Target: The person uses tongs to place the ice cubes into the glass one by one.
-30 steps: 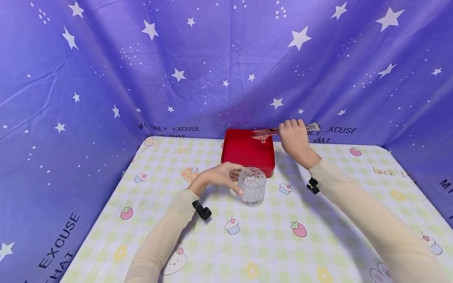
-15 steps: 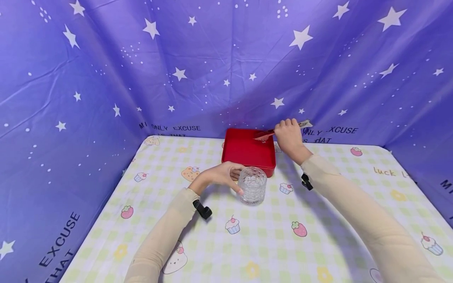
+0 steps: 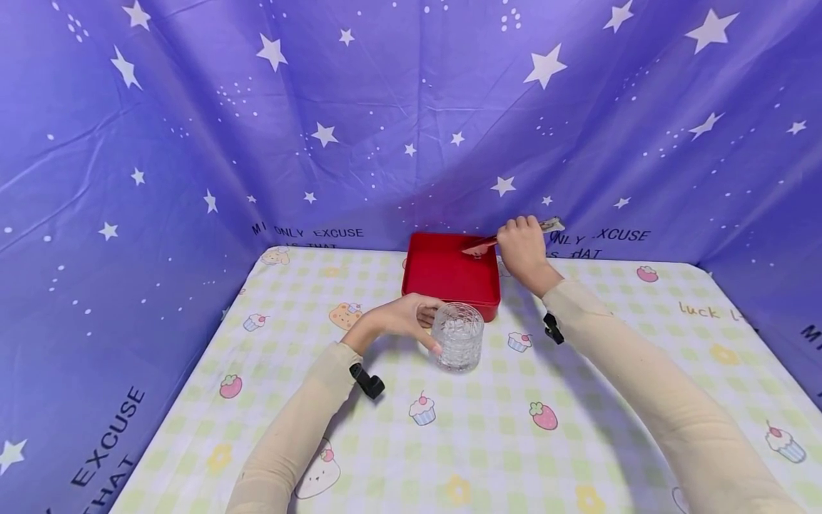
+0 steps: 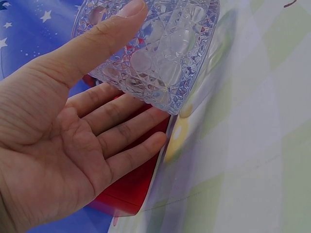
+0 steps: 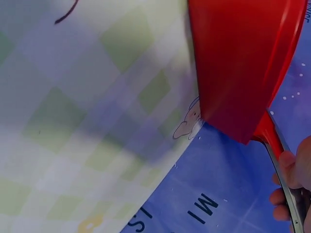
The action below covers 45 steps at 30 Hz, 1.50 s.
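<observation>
A clear glass cup (image 3: 459,346) with a cut pattern stands on the table in front of a red box. My left hand (image 3: 399,318) holds its left side, thumb on the near face and fingers reaching behind. In the left wrist view the thumb lies across the glass; the other fingers are fairly straight. At the back right, my right hand (image 3: 523,248) grips a pair of tongs with red tips and metal arms (image 5: 287,187). The tongs' red end (image 3: 478,248) reaches over the right back part of the red box (image 3: 449,278); whether it touches the floor I cannot tell.
A pale checked tablecloth (image 3: 359,457) with cupcake and strawberry prints covers the table. Blue star-printed cloth (image 3: 372,93) hangs close behind the red box and along both sides. Dark straps sit on both wrists.
My right hand has moved slightly left with the tongs, whose red end now tilts lower toward the box and whose tips look closer together. The left hand and glass cup stay put.
</observation>
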### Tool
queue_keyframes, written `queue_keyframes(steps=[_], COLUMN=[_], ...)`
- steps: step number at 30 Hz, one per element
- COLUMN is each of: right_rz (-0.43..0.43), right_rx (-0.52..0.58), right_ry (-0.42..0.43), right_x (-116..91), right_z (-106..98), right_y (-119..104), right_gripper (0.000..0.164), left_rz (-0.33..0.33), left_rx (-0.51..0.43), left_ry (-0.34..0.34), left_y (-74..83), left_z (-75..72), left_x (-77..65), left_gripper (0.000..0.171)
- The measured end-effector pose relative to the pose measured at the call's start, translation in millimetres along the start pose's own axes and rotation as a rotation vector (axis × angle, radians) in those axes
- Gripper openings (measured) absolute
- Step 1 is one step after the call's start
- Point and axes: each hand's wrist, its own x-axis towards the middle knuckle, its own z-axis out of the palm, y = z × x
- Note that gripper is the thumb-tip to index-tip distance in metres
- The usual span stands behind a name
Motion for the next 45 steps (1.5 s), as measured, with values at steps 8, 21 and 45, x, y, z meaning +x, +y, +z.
queue_keyframes(steps=[8,21,45], right_rz=[0.079,0.120,0.167], right_rx=[0.120,0.178,0.232], right_ry=[-0.059,-0.223,-0.350], right_x=[-3,-3,-4], right_z=[-5,-15,-2], right_y=[-6,-12,-7], right_gripper=[0.015,0.014,0.022], left_rz=[0.010,-0.018,-0.017], left_rx=[-0.013,-0.003,-0.010], left_ry=[-0.012,0.002,0.000], left_y=[0.2,-0.6,-0.4], left_z=[-0.2,1.1,0.0], left_x=[-1.3,-2.0,-0.6], left_gripper=[0.072,0.074,0.075])
